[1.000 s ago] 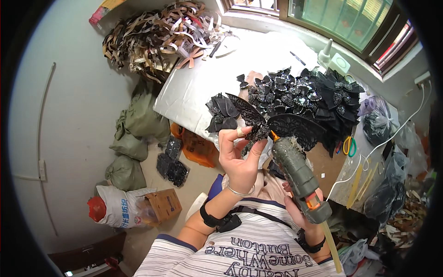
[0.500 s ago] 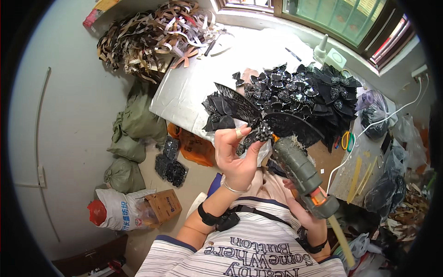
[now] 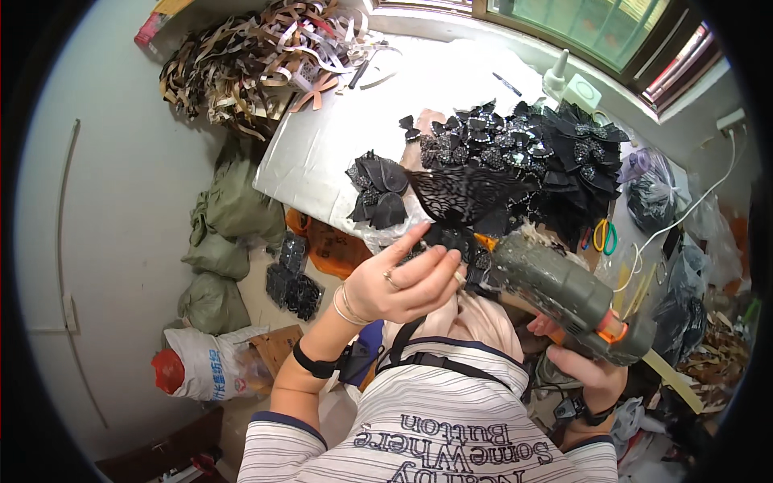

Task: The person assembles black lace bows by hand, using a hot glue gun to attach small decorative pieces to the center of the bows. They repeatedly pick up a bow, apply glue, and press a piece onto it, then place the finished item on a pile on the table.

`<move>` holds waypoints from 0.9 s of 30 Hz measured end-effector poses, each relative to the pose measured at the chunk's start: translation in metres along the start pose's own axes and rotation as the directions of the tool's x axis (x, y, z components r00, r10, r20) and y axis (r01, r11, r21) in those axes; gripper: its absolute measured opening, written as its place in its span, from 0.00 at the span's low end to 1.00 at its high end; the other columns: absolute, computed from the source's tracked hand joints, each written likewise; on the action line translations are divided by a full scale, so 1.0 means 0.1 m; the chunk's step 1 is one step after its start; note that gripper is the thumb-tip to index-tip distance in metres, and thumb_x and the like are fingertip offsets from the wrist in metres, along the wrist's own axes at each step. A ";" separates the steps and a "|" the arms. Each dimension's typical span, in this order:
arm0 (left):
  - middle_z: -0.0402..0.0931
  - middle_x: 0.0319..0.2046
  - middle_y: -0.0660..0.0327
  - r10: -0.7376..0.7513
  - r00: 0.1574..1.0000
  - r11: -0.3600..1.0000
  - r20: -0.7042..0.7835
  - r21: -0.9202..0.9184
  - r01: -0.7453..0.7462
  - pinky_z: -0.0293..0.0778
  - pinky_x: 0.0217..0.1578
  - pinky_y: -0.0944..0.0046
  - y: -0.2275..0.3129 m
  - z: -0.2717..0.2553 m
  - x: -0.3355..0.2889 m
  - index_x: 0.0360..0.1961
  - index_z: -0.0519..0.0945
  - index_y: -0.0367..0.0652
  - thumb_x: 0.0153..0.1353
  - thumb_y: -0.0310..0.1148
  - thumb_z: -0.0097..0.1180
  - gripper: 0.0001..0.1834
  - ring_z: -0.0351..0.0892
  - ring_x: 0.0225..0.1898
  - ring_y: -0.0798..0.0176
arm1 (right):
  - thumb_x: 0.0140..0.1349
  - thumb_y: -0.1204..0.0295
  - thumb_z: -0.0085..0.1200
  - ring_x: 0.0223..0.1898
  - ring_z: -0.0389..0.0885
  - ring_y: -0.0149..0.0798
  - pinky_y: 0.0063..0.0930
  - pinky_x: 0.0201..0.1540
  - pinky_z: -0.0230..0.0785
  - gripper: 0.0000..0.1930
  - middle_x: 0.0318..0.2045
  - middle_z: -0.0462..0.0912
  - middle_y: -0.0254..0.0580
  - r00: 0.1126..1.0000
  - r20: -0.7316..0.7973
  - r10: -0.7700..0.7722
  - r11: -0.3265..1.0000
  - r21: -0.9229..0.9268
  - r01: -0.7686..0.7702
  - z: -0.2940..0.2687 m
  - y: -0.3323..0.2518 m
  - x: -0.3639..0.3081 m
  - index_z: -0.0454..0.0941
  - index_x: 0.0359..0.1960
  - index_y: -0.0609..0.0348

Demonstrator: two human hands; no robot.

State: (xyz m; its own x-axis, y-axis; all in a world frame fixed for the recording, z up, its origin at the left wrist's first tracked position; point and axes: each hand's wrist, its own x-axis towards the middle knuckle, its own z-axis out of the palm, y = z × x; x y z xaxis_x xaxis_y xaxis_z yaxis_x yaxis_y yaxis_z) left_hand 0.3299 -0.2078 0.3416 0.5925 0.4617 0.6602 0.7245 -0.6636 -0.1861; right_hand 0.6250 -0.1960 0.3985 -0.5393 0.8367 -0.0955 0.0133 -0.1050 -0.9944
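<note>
My left hand (image 3: 407, 282) pinches a black lace bow (image 3: 459, 197) above my lap, its lacy wings spread away from me and its knot partly behind the fingers. Beneath the grey-green hot glue gun (image 3: 560, 286), my right hand (image 3: 576, 358) is closed around its handle, mostly hidden by the gun's body. The orange nozzle (image 3: 485, 241) points left and meets or nearly touches the bow's middle. A pale yellow glue stick (image 3: 675, 382) sticks out of the gun's back end. Just beyond the left hand lies a black layered bow (image 3: 377, 189) on the table edge.
Many black beaded bows (image 3: 491, 137) cover the white table (image 3: 298, 169). Scissors (image 3: 605, 236) with coloured handles lie to the right, near a white cord (image 3: 684, 209). A heap of ribbon strips (image 3: 241, 68) is at far left; green sacks (image 3: 217, 258) stand on the floor.
The bow has been turned over in my left hand, so the beaded centre no longer faces up. The glue gun has swung to a flatter angle, its rear end moving right.
</note>
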 end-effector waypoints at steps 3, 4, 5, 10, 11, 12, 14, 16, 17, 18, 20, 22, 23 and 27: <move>0.75 0.42 0.65 0.022 1.000 1.000 0.010 0.005 -0.023 0.82 0.50 0.57 0.06 -0.02 0.03 0.38 0.82 0.45 0.55 0.25 0.59 0.08 0.72 0.47 0.68 | 0.43 0.82 0.56 0.36 0.82 0.38 0.31 0.41 0.74 0.18 0.33 0.82 0.46 0.994 0.008 0.108 0.992 -0.066 -0.107 -0.01 -0.02 0.07 0.77 0.41 0.70; 0.76 0.42 0.66 0.032 0.999 0.999 0.009 0.010 -0.032 0.82 0.49 0.58 0.06 -0.03 0.04 0.38 0.82 0.46 0.54 0.24 0.61 0.10 0.72 0.47 0.68 | 0.45 0.82 0.57 0.36 0.83 0.34 0.25 0.39 0.75 0.19 0.33 0.83 0.43 0.992 0.021 0.121 0.988 -0.104 -0.118 -0.02 -0.02 0.09 0.78 0.43 0.68; 0.75 0.43 0.67 0.036 0.998 0.999 0.043 0.009 -0.037 0.83 0.49 0.60 0.07 -0.06 0.06 0.38 0.82 0.46 0.55 0.24 0.59 0.10 0.71 0.48 0.69 | 0.45 0.80 0.58 0.32 0.82 0.31 0.24 0.36 0.74 0.17 0.30 0.82 0.40 0.998 0.029 0.057 0.987 -0.151 -0.052 -0.01 0.01 0.11 0.78 0.41 0.67; 0.74 0.42 0.67 0.030 0.999 0.999 0.043 0.024 -0.031 0.83 0.49 0.60 0.08 -0.03 0.02 0.39 0.83 0.45 0.56 0.25 0.57 0.09 0.70 0.48 0.69 | 0.45 0.80 0.59 0.29 0.81 0.31 0.24 0.34 0.74 0.15 0.28 0.81 0.38 0.988 -0.033 0.153 0.981 -0.111 -0.156 0.00 -0.01 0.11 0.78 0.38 0.65; 0.74 0.42 0.67 0.029 0.999 0.999 0.046 0.025 -0.031 0.83 0.49 0.60 0.08 -0.03 0.01 0.39 0.83 0.45 0.56 0.25 0.58 0.09 0.70 0.48 0.69 | 0.45 0.80 0.59 0.29 0.81 0.31 0.24 0.34 0.74 0.15 0.28 0.81 0.38 0.982 -0.054 0.181 0.977 -0.101 -0.185 -0.01 -0.01 0.10 0.78 0.38 0.65; 0.74 0.42 0.67 0.030 0.998 0.999 0.049 0.024 -0.031 0.83 0.49 0.60 0.08 -0.03 0.01 0.38 0.83 0.45 0.56 0.25 0.58 0.09 0.70 0.48 0.69 | 0.44 0.80 0.59 0.29 0.81 0.31 0.25 0.34 0.74 0.15 0.28 0.81 0.38 0.986 -0.038 0.163 0.977 -0.131 -0.166 -0.03 0.01 0.10 0.78 0.38 0.65; 0.74 0.42 0.64 0.044 0.997 0.999 0.059 0.012 -0.045 0.80 0.52 0.55 0.05 -0.02 0.02 0.39 0.81 0.41 0.60 0.30 0.53 0.08 0.70 0.48 0.69 | 0.44 0.80 0.59 0.28 0.81 0.30 0.25 0.33 0.73 0.16 0.27 0.81 0.38 0.992 -0.010 0.129 0.974 -0.188 -0.129 -0.08 0.04 0.11 0.78 0.38 0.65; 0.74 0.43 0.63 0.053 0.997 0.999 0.063 0.005 -0.054 0.79 0.53 0.53 0.03 0.01 0.03 0.39 0.80 0.39 0.62 0.32 0.51 0.10 0.70 0.48 0.68 | 0.42 0.83 0.58 0.33 0.81 0.39 0.36 0.42 0.74 0.20 0.30 0.81 0.44 0.972 -0.002 0.236 0.968 -0.090 -0.235 -0.11 0.02 0.11 0.76 0.42 0.69; 0.74 0.43 0.63 0.056 0.997 0.998 0.062 0.005 -0.056 0.80 0.53 0.53 0.02 0.03 0.02 0.38 0.80 0.40 0.62 0.32 0.51 0.10 0.70 0.48 0.68 | 0.41 0.85 0.58 0.36 0.81 0.43 0.42 0.47 0.74 0.22 0.32 0.80 0.47 0.958 0.004 0.287 0.957 -0.040 -0.286 -0.12 0.01 0.10 0.75 0.44 0.71; 0.74 0.43 0.62 0.059 0.996 0.998 0.061 0.005 -0.059 0.80 0.53 0.53 0.00 0.05 0.03 0.37 0.80 0.40 0.62 0.33 0.51 0.09 0.71 0.48 0.68 | 0.41 0.85 0.58 0.37 0.81 0.45 0.44 0.49 0.73 0.22 0.33 0.80 0.48 0.963 0.006 0.271 0.957 0.102 -0.270 -0.13 0.03 0.10 0.75 0.43 0.71; 0.75 0.44 0.63 0.009 1.000 0.999 0.017 -0.032 -0.008 0.80 0.52 0.54 -0.02 0.13 0.07 0.36 0.80 0.43 0.58 0.29 0.57 0.05 0.71 0.49 0.68 | 0.41 0.85 0.59 0.39 0.81 0.47 0.50 0.53 0.71 0.21 0.36 0.80 0.50 0.971 -0.023 0.237 0.905 0.368 -0.212 -0.15 0.15 0.08 0.75 0.42 0.70; 0.77 0.43 0.65 -0.061 0.997 0.993 0.056 -0.102 0.067 0.80 0.51 0.53 -0.03 0.17 0.05 0.39 0.80 0.47 0.52 0.27 0.65 0.12 0.73 0.47 0.66 | 0.41 0.86 0.58 0.46 0.79 0.53 0.59 0.58 0.66 0.23 0.41 0.79 0.52 0.973 -0.081 0.215 0.834 0.534 -0.140 -0.32 0.53 -0.14 0.72 0.44 0.69; 0.77 0.43 0.64 -0.135 0.990 0.981 0.043 -0.133 0.139 0.79 0.52 0.52 -0.01 0.18 0.06 0.39 0.80 0.47 0.51 0.27 0.66 0.13 0.74 0.46 0.66 | 0.41 0.86 0.57 0.47 0.79 0.53 0.56 0.58 0.66 0.25 0.40 0.79 0.51 0.958 -0.097 0.269 0.770 0.619 -0.154 -0.42 0.74 -0.20 0.72 0.46 0.69; 0.77 0.44 0.60 -0.262 0.963 0.945 0.064 -0.188 0.269 0.79 0.51 0.51 0.01 0.28 0.10 0.41 0.80 0.45 0.45 0.22 0.68 0.19 0.74 0.45 0.60 | 0.41 0.82 0.54 0.42 0.81 0.50 0.41 0.54 0.70 0.22 0.35 0.81 0.51 0.790 -0.312 0.528 0.725 0.650 -0.228 -0.90 1.98 -0.52 0.71 0.44 0.71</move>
State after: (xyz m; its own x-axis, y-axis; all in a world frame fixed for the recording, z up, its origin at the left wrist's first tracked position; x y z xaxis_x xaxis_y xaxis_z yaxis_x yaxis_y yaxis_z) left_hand 0.3463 -0.1872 0.3272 0.4035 0.6563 0.6375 0.7778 -0.6130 0.1389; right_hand 0.7315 -0.2125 0.2022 -0.1562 0.7733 -0.6145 -0.4147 -0.6160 -0.6697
